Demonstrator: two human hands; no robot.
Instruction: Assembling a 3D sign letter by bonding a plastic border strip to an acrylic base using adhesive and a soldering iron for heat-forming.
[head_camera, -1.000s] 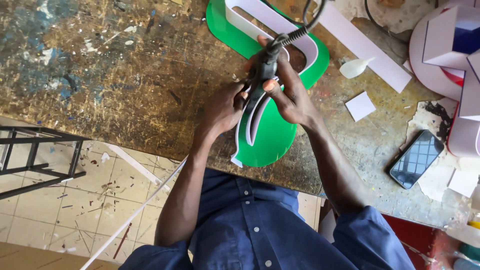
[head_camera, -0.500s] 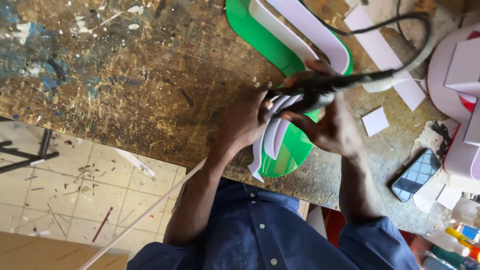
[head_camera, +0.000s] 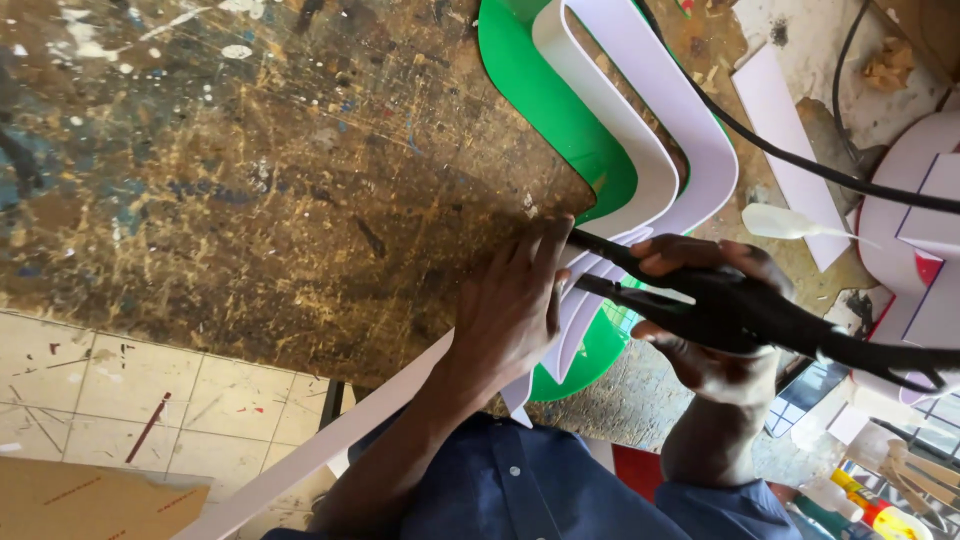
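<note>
The black corded glue gun sits in the right hand, fingers wrapped tight round its body, nozzle pointing left toward the curved white plastic strip that stands on edge on the flat green plastic sheet. The nozzle tip lies just beside the left hand, which presses flat, fingers spread and gripping nothing, against the lower run of the white strip where it meets the green sheet at the edge of the worn, paint-spattered wooden workbench.

Half a second earlier the gun was held in much the same way, but the view has since closed in: the hands and the green sheet fill far more of the picture, and the left fingers now lie longer along the strip rather than curled by the gun. A second ago the gun stood more upright, nozzle downward, over the sheet.

The gun's black cable runs up and to the right across the bench, passing a flat white rectangular offcut. A dark phone lies partly hidden behind the right wrist. Below the bench edge, a long white strip slants across pale floor tiles.
</note>
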